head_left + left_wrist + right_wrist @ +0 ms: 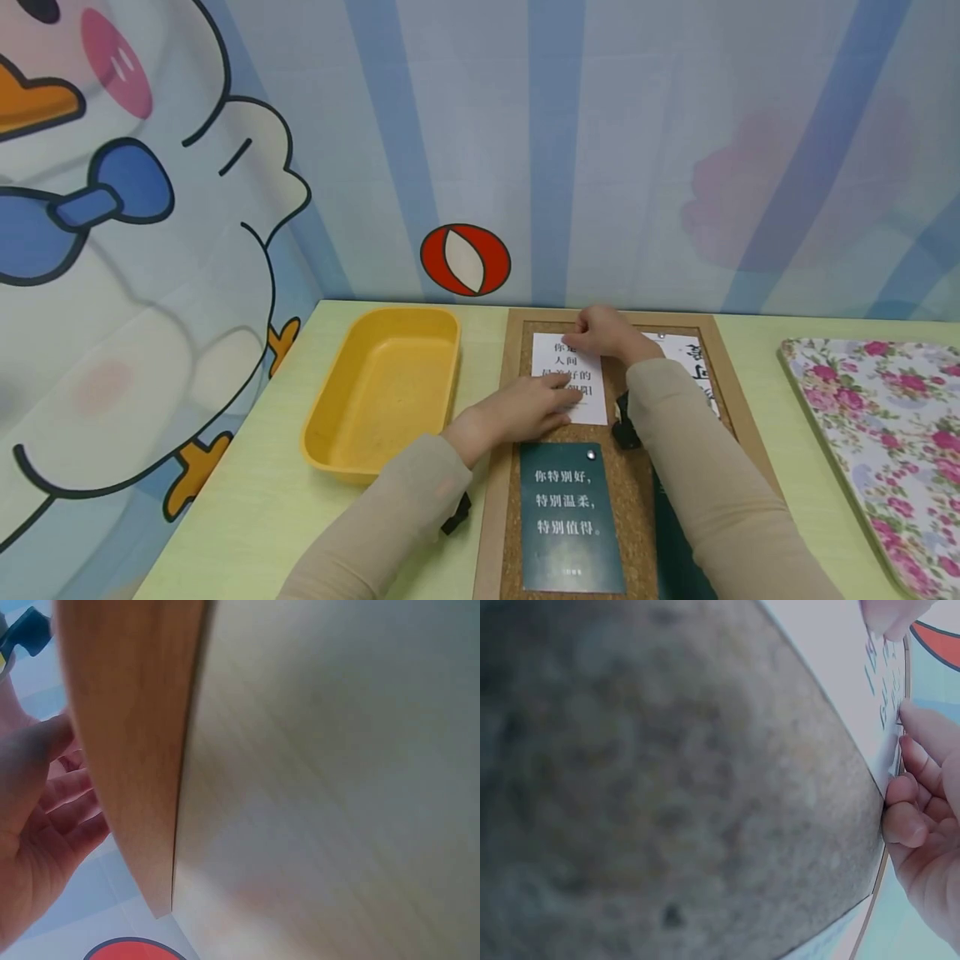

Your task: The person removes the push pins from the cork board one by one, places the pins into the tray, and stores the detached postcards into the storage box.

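Observation:
A white card [557,408] printed with dark characters lies on a wood-framed cork board [576,435]. My left hand [517,406] rests across the lower part of this card, fingers stretched to the right. At the card's upper right corner, my right hand [606,333] grips with curled fingers, its thumb on the paper. The right wrist view shows these fingers [907,817] close against the card's edge; what lies between the fingertips is hidden. Below it is a dark green card [572,517] with a silver pin [591,455] in its upper right corner.
Another white card [686,354] and a second green card [671,542] are on the board's right side, partly behind the right sleeve [697,467]. A yellow basin [382,392] stands to the left, a floral tray [885,450] to the right. A printed curtain [630,167] hangs behind.

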`<action>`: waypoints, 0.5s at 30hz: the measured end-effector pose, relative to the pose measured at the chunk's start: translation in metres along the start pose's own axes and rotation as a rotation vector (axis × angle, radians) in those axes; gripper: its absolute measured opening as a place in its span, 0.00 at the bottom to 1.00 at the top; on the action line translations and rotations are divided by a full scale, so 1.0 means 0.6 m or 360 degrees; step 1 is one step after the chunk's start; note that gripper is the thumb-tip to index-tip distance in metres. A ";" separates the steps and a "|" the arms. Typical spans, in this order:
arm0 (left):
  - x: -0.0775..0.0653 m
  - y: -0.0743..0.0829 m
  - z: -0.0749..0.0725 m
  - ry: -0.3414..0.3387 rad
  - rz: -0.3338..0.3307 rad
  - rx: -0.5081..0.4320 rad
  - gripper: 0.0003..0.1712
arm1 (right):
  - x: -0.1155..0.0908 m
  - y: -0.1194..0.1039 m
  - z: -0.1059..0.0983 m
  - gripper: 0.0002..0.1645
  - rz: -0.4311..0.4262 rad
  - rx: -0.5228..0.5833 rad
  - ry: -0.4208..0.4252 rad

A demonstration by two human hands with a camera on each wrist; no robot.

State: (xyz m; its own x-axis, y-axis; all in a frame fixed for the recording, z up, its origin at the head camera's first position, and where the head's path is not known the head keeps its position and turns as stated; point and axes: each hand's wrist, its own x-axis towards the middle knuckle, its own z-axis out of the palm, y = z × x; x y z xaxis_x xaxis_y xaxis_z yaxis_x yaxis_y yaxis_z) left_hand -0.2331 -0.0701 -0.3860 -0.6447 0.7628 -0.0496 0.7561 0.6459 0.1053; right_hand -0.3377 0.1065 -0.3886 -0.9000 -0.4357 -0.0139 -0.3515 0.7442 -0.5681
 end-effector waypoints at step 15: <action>-0.004 0.003 -0.006 0.0004 0.0016 -0.0003 0.22 | 0.002 0.004 -0.004 0.08 -0.0256 -0.0148 -0.0083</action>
State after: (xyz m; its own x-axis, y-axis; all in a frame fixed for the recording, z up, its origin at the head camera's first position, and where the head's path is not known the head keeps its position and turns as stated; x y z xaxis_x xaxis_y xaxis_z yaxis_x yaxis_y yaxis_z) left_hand -0.2307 -0.0709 -0.3822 -0.6372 0.7693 -0.0459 0.7625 0.6380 0.1074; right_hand -0.3405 0.1087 -0.3880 -0.8166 -0.5766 0.0267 -0.5140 0.7055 -0.4880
